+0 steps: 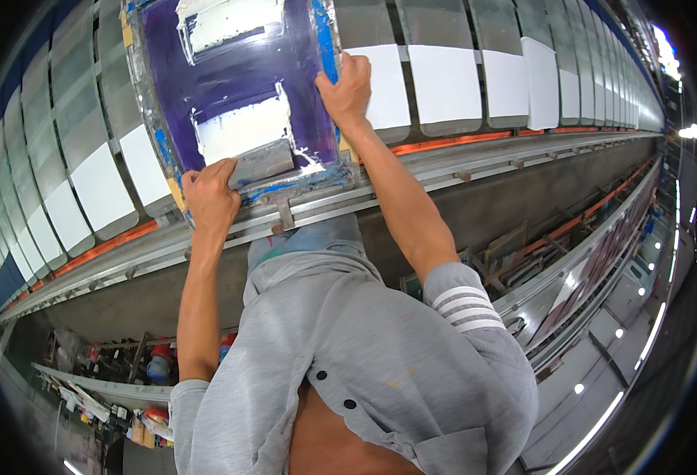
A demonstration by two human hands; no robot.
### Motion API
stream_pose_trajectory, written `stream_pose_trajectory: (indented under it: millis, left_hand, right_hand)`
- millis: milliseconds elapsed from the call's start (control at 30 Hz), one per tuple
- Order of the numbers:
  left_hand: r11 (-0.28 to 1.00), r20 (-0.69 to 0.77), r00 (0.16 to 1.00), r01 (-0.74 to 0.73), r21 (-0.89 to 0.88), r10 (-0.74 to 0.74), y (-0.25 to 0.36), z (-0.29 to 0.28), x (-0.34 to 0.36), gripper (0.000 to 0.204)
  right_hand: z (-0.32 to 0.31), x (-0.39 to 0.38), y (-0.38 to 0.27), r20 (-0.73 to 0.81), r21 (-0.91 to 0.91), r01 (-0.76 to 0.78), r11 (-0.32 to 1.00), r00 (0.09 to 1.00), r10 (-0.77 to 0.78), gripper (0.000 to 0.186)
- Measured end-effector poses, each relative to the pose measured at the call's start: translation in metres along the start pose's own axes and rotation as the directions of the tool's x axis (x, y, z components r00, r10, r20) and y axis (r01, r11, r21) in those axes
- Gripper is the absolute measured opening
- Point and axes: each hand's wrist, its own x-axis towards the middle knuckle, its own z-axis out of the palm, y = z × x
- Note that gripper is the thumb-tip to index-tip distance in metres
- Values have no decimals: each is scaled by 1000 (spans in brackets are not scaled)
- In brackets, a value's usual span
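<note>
Grey shirt [380, 340], hands [212, 196] [347, 89] at taped frame [326, 39], white paste [241, 128] inside

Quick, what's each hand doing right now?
Left hand: closed, gripping the printing frame at its near left corner.
Right hand: closed, gripping the same frame's right edge.

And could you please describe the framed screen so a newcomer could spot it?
Follow the long table of pale panels to the person's waist. The framed screen is there, left hand at its near-left corner, right hand on its right edge. Unlike the panels beside it, it is deep purple, with two white patches.
</note>
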Motion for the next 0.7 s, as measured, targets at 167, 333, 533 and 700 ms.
stream_pose_trajectory:
  millis: [167, 333, 533, 700]
  left_hand:
    - [998, 43, 997, 56, 0, -56, -6, 4, -7, 47]
    - [999, 29, 998, 47, -14, -47, -4, 13, -2, 38]
    - [998, -53, 997, 61, -17, -62, 11, 18, -17, 36]
    - [974, 213, 955, 178, 138, -205, -17, -6, 61, 35]
  right_hand:
    - [10, -2, 2, 59, -9, 7, 1000, 998, -6, 47]
    - [18, -2, 23, 166, -144, -10, 990, 986, 34, 49]
    - [-8, 4, -3, 217, -189, 54, 980, 976, -12, 58]
    - [-60, 53, -105, 747, 280, 67, 958, 612, -261, 53]
